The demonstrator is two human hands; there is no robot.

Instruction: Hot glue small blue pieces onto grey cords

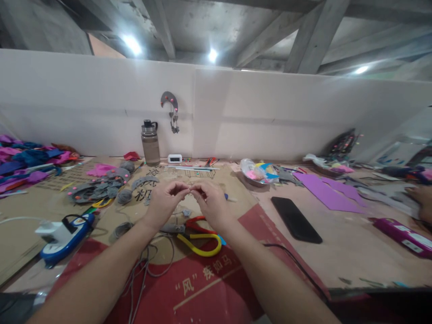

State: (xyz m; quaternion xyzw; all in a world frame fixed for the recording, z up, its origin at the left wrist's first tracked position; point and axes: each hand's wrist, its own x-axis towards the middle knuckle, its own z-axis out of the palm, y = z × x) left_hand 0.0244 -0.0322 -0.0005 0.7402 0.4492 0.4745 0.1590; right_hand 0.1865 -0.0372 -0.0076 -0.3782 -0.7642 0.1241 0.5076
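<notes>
My left hand (pixel 168 198) and my right hand (pixel 209 200) meet fingertip to fingertip over the cardboard. Thumb and forefinger are pinched on each side; whatever lies between them is too small to make out. Just below is a small grey scrap (pixel 186 213). Scissors (pixel 199 240) with one red and one yellow handle lie under my right wrist. Grey yarn (pixel 143 274) trails loosely by my left forearm, near a grey yarn ball (pixel 122 230). Left of my left hand are grey felt pieces (pixel 97 189) with pink dots and another grey yarn ball (pixel 124 196).
A blue power strip (pixel 69 240) stands at left, a black phone (pixel 296 219) at right. Along the back are a water bottle (pixel 150 146), a small white clock (pixel 174 159) and a metal bowl (pixel 255 179). Purple felt (pixel 327 193) lies right, near another person's hand (pixel 420 200).
</notes>
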